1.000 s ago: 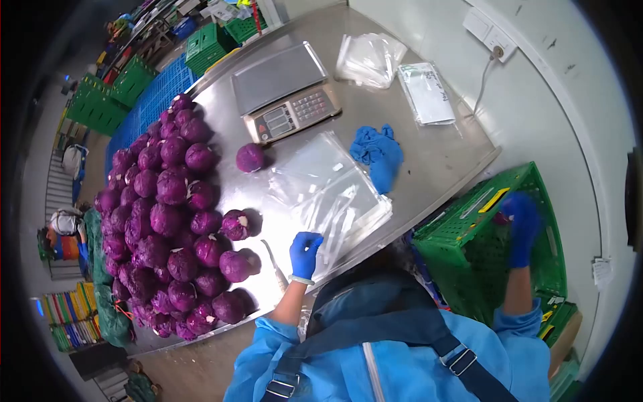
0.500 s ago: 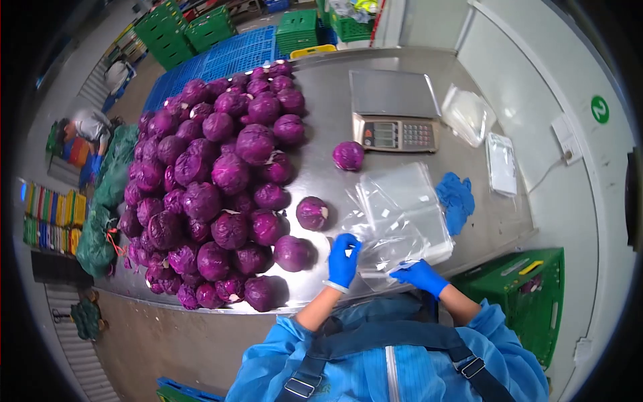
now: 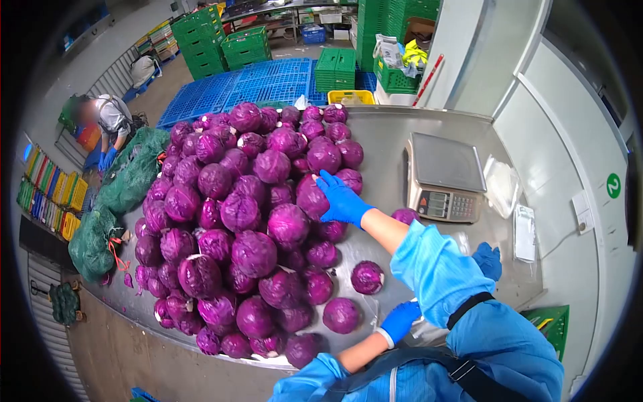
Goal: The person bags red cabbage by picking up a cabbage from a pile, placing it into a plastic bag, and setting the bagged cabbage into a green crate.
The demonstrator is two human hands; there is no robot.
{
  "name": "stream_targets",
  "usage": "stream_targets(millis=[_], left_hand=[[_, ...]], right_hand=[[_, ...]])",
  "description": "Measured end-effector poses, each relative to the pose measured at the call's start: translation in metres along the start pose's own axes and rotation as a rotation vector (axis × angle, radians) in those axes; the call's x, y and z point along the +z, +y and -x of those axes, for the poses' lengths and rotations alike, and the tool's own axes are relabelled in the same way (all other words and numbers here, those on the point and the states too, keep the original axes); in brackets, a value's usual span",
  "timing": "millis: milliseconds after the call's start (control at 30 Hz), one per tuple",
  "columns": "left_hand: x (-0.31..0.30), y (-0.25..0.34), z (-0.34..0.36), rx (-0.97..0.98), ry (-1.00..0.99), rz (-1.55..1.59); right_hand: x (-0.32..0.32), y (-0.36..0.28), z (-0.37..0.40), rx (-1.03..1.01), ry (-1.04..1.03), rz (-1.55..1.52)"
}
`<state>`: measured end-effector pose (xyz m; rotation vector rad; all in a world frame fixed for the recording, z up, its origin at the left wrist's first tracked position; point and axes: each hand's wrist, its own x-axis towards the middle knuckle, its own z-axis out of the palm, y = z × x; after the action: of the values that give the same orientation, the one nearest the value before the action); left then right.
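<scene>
My right hand [image 3: 343, 201], in a blue glove, reaches across to the right side of the heap and has its fingers and thumb around a red cabbage [image 3: 309, 198]. Near the table's front edge, my left hand [image 3: 400, 323] is closed on a clear plastic bag [image 3: 370, 313]; my arm and sleeve hide much of the plastic. Two loose cabbages, one nearer the heap's middle [image 3: 367, 277] and one closer to my left hand [image 3: 341, 315], sit beside the heap. Another cabbage [image 3: 405, 216] shows partly behind my right forearm.
A large heap of red cabbages [image 3: 254, 254] covers the table's left side. A digital scale [image 3: 447, 177] stands at right, near white packets [image 3: 524, 233] and a crumpled blue glove [image 3: 487, 260]. Green net sacks [image 3: 137, 167] lie at left. Another person [image 3: 110, 124] bends beyond them.
My right hand has left the plastic bags and stretched forward to a cabbage in the heap. My left hand stays low by the bags. The view has shifted, showing more of the background.
</scene>
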<state>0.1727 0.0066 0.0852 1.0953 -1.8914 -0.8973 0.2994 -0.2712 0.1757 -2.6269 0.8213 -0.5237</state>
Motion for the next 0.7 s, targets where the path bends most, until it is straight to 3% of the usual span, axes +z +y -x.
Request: stream_targets(millis=[67,167,200,300,433,467,533,567,600,667,700], left_hand=[[0.011,-0.016,0.009,-0.058,0.003,0.055],[0.0,-0.014,0.005,0.059,0.021,0.007],[-0.007,-0.01,0.004,0.032,-0.065,-0.083],[-0.01,-0.009,-0.001,-0.117,-0.216,-0.122],[-0.008,-0.017,-0.001,-0.105,-0.145,-0.026],[0.003,-0.028,0.0,-0.091,-0.087,0.054],[0.032,-0.055,0.01,-0.173,-0.088,0.236],[0.041,-0.063,0.02,-0.27,-0.149,0.337],[0.028,-0.052,0.022,-0.121,-0.269,0.155],[-0.003,-0.025,0.013,-0.184,-0.335,0.234],[0.001,-0.026,0.015,-0.262,-0.26,0.314]], right_hand=[[0.012,0.014,-0.02,-0.008,-0.115,-0.073],[0.008,0.031,-0.027,-0.034,-0.175,-0.192],[0.005,0.035,-0.02,-0.068,-0.085,-0.252],[-0.002,0.049,0.021,0.266,-0.008,-0.821],[-0.022,0.02,0.169,0.917,0.046,-2.144],[-0.031,0.005,0.212,0.791,-0.01,-1.846],[-0.052,-0.024,0.287,0.861,-0.019,-1.799],[-0.057,-0.031,0.32,1.055,0.033,-2.052],[-0.059,-0.033,0.358,1.023,0.064,-1.998],[-0.06,-0.032,0.418,0.952,0.114,-1.892],[-0.063,-0.038,0.433,1.02,0.186,-1.779]])
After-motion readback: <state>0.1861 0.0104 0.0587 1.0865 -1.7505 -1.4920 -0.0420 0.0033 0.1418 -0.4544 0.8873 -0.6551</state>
